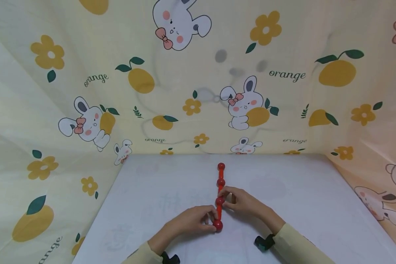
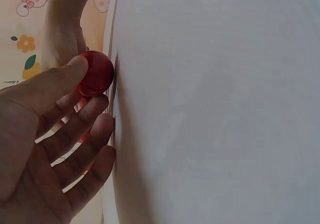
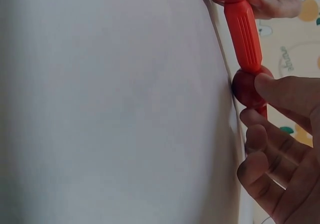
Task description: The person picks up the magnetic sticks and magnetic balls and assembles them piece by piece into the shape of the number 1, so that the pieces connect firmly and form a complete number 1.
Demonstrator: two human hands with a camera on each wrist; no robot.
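Observation:
On the white table lies a straight chain of several red balls joined by orange-red rods [image 1: 219,212], running away from me. My left hand [image 1: 195,220] pinches the nearest ball [image 1: 217,225] between thumb and fingers; the left wrist view shows the thumb on the red ball [image 2: 100,73], the other fingers loosely bent below. The second ball [image 1: 219,201] is held by my right hand [image 1: 245,201], thumb and fingertips around it. Up close in the right wrist view, a ribbed rod [image 3: 243,36] meets that ball [image 3: 245,88]. Beyond the hands sits the far end ball [image 1: 221,166].
The white tabletop [image 1: 283,183] spreads on both sides of the chain. A cream cloth [image 1: 184,121] printed with rabbits, oranges and flowers hangs behind it and along both sides. Dark wrist-worn devices [image 1: 264,242] sit by the sleeves.

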